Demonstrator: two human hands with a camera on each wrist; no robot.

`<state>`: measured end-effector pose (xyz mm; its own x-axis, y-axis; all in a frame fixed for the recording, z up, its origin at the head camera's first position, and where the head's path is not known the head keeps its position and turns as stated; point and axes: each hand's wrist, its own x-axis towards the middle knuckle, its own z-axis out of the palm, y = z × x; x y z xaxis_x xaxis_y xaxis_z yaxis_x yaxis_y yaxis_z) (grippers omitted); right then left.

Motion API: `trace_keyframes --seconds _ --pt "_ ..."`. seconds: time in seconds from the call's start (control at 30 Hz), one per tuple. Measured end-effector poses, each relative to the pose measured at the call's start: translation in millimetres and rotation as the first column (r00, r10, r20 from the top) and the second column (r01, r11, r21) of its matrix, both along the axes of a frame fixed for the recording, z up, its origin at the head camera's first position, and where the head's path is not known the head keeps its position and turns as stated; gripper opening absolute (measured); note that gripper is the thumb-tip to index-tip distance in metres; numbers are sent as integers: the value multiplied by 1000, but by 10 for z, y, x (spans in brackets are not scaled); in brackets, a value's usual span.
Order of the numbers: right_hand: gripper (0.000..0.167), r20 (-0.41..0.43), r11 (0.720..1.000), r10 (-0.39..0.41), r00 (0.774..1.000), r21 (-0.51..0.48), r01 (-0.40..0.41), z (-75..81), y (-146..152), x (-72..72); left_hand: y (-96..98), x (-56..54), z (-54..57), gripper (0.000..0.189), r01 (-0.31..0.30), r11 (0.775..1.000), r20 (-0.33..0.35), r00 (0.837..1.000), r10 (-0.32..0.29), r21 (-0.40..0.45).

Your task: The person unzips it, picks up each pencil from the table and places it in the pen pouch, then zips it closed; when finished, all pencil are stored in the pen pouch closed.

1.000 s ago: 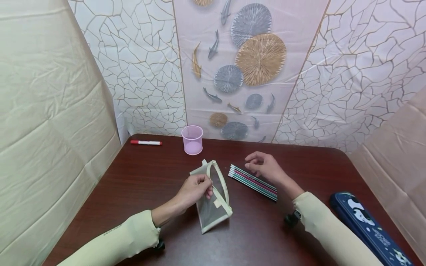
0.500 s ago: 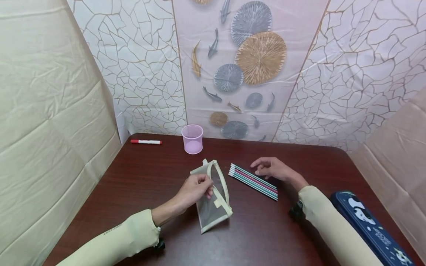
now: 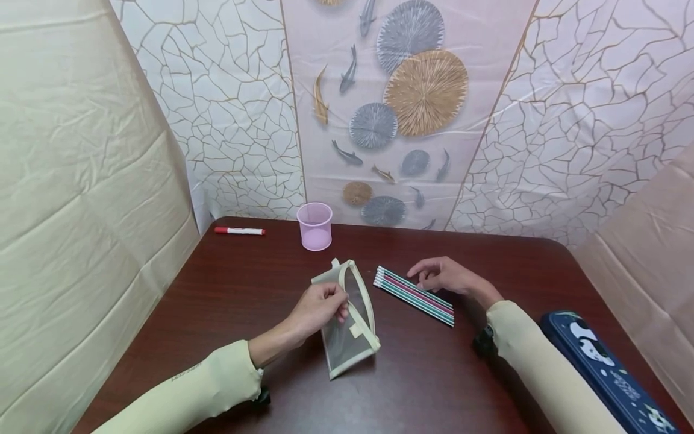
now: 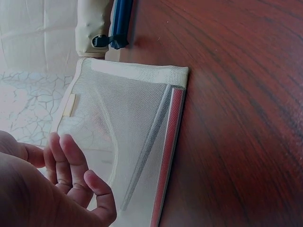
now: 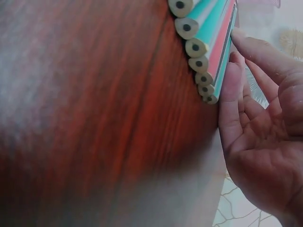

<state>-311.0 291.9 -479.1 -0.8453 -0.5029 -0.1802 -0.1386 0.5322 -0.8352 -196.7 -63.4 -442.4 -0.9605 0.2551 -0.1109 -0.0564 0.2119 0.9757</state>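
Observation:
My left hand [image 3: 318, 308] pinches the edge of a cream-trimmed mesh pencil pouch [image 3: 341, 349], whose zip side gapes open. Through the mesh in the left wrist view, a red pencil [image 4: 167, 151] and a greyish stick [image 4: 147, 146] show inside. To the pouch's right, several pencils [image 3: 408, 293], green with a pink one among them, lie side by side on the table. My right hand [image 3: 451, 277] is at their far side, fingers loosely bent. In the right wrist view its fingertips [image 5: 233, 71] are right at the outermost pencil, by the row of unsharpened ends [image 5: 196, 47].
A lilac cup [image 3: 314, 229] stands at the back of the dark wood table [image 3: 423, 386]. Left of it lies a red-capped white marker [image 3: 238, 231]. A dark blue panda pencil case [image 3: 607, 367] lies along the right edge, beside my right sleeve [image 3: 542, 361].
My right hand has come down from above the pencils, shifting slightly right, to the outermost pencil. The left hand and the pouch have stayed put.

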Motion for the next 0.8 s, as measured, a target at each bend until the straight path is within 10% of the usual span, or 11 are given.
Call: trace_keyframes --seconds 0.8 --pt "19 -82 961 -34 996 270 55 182 -208 27 -15 26 60 19 -5 999 -18 1000 4 -46"
